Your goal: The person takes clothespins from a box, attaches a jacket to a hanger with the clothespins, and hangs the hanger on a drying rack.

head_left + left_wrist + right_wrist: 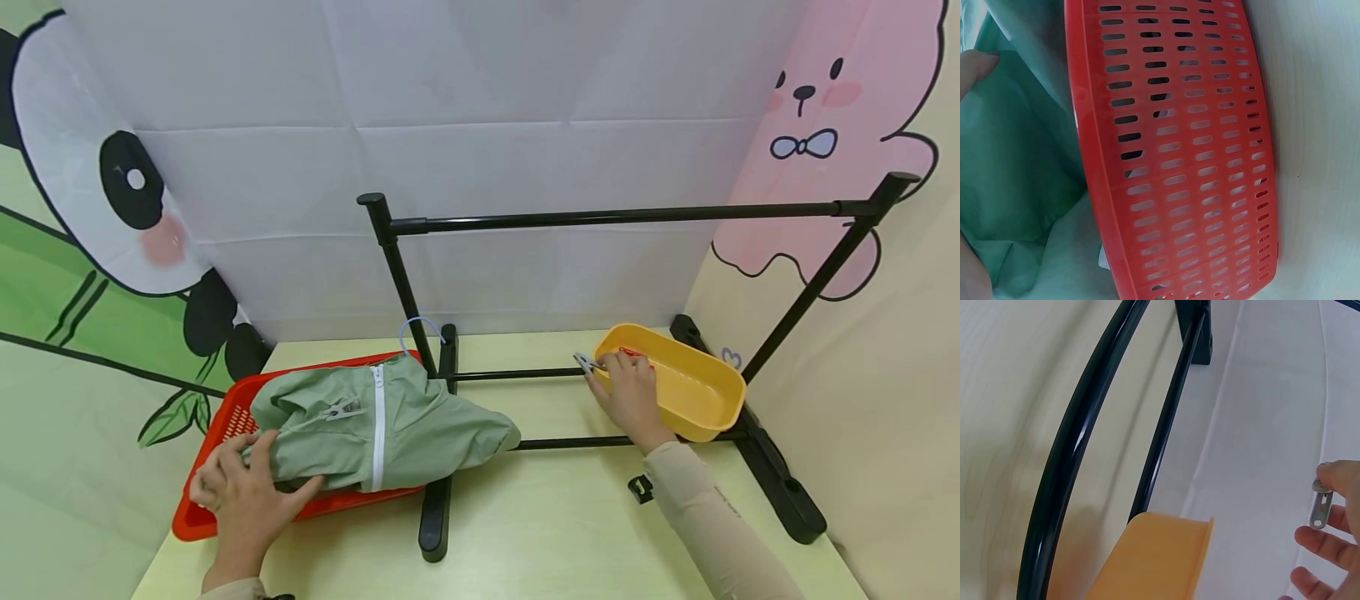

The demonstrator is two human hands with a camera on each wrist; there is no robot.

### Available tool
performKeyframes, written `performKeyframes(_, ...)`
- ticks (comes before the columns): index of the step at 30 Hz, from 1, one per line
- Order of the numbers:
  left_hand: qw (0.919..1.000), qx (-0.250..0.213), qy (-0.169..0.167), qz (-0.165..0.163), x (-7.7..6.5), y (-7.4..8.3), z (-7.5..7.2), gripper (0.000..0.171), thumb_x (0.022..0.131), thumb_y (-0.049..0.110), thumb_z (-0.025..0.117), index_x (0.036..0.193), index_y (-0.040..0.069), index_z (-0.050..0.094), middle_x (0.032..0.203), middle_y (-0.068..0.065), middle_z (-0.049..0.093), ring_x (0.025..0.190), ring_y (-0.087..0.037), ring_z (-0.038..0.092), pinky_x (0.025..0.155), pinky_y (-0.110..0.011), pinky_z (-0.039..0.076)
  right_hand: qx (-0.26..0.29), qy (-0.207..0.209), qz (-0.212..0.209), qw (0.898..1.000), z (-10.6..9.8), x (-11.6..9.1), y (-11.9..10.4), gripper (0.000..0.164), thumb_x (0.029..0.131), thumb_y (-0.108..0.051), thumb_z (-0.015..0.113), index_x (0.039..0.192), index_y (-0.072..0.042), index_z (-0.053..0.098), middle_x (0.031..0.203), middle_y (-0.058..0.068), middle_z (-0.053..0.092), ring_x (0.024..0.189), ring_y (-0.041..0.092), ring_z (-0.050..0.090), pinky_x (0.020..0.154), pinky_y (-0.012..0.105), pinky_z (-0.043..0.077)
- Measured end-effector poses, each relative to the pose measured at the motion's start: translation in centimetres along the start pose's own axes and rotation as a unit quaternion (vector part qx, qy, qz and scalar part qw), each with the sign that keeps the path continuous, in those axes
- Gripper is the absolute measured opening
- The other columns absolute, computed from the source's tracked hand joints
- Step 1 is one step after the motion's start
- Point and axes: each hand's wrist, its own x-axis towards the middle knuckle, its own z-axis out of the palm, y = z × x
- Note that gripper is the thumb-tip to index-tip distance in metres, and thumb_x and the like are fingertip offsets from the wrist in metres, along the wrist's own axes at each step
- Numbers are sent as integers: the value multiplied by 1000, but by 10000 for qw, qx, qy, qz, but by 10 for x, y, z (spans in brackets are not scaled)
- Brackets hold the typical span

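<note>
At 4 o'clock, my right hand (632, 398) pinches a clip (582, 362) near the yellow tray (701, 387). At 8, my left hand (251, 497), fingers spread, touches the jacket (427, 437) over the red basket (197, 518). Black rack rails (517, 374) run between.

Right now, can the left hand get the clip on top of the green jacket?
Probably yes. The clip lies on top of the jacket, with nothing covering it, and the left hand is close by, at the jacket's edge.
</note>
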Motion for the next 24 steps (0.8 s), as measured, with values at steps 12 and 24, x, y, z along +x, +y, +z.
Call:
performKeyframes(12,9999,14,88,60,-1,-2,2,102,73,91,43,121,1,48,124,-29,33,118,-57,23,86,-72,5,115,-291,8,9995,0,-1,-9,35,93,-25,71,114,1,61,111,18,62,99,40,49,85,50,40)
performKeyframes(24,9999,10,130,84,1,-1,1,102,73,90,44,121,1,49,123,-29,34,117,-58,24,87,-72,5,-46,-303,-272,9992,1,-3,-16,34,93,-27,71,114,-2,62,110,17,62,99,39,50,79,49,41)
